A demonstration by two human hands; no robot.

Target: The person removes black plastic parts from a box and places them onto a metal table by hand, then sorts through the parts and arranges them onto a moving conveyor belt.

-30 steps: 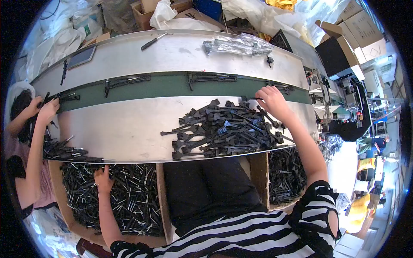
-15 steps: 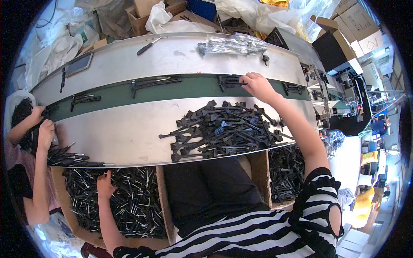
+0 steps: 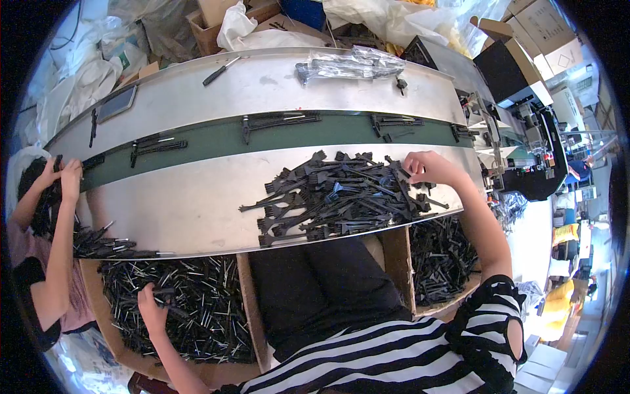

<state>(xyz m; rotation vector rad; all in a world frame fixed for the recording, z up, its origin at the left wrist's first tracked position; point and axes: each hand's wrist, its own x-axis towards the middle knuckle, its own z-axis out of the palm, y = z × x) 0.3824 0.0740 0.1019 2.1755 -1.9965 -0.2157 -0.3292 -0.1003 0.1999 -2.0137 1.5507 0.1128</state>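
Note:
My left hand (image 3: pixel 152 310) is down in the cardboard box of thin black pieces with silvery tips (image 3: pixel 197 315). Its fingers are closed on a dark handle-like piece (image 3: pixel 164 291). At the upper right edge of a heap of small black brushes (image 3: pixel 341 197), my right hand (image 3: pixel 428 167) has its fingers bent together against the pile. What is between those fingertips is hidden. Beyond it, on the green conveyor belt (image 3: pixel 348 134), lies a group of black pieces (image 3: pixel 397 123), with one short black piece (image 3: pixel 398 136) just below.
More black groups (image 3: pixel 279 120) lie along the belt. A second box of black brushes (image 3: pixel 440 262) stands right of my lap. At the left, another person's hands (image 3: pixel 69 176) work by the belt. A screwdriver (image 3: pixel 221 71) and plastic-wrapped pieces (image 3: pixel 351 65) lie on the far ledge.
The groups on the belt have shifted right. My right hand has left the belt for the brush heap. My left hand has moved from the box's upper edge deeper among the pieces.

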